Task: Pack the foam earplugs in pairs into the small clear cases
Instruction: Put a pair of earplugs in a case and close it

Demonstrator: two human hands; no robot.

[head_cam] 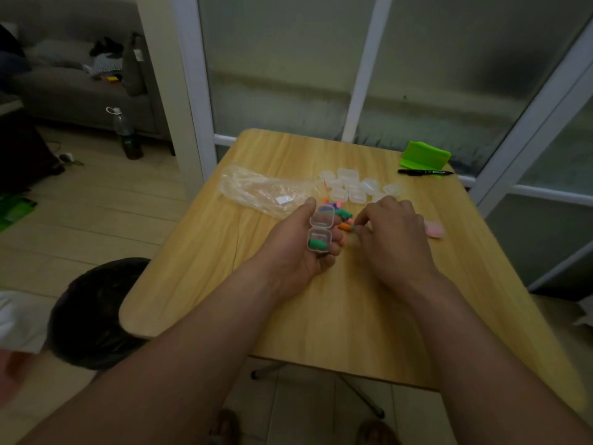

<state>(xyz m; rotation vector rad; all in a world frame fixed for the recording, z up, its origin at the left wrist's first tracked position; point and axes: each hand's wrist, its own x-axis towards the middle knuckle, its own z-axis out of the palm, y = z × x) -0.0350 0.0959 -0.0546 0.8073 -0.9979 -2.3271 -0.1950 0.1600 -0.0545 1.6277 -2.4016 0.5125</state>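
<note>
A pale wooden table (321, 316) stood against a frosted glass partition (288, 75) with white frames, over a light plank floor. Near the middle of the table lay a heap of coloured earplugs (337, 211), and everything else sat around that heap. Just behind it was a cluster of empty clear cases (353, 187), and to its left a crumpled clear plastic bag (256, 191) lay flat on the wood. Well behind the heap and to the right, near the far table edge, a black marker (425, 172) lay in front of a bright green folded stand (423, 154). To the right of the heap was a small pink item (434, 229), partly hidden by a hand. Far to the left of the heap, off the table, a bottle (128, 136) stood on the floor before a grey sofa (64, 85), and a dark round bag (96, 313) sat by the near left corner of the table.

The left hand (298, 248) was just in front of the heap, palm up, fingers curled under an open case (319, 234) and the thumb stretched along its left side. The case's lid was swung back toward the heap, and one green earplug (317, 243) lay in its lower half.

The right hand (391, 229) rested knuckles up just right of the heap, fingers bent inward. Its fingertips appeared to pinch a loose earplug (352, 226) at the heap's near edge, close beside the open case, though the dim view left its colour unclear.
</note>
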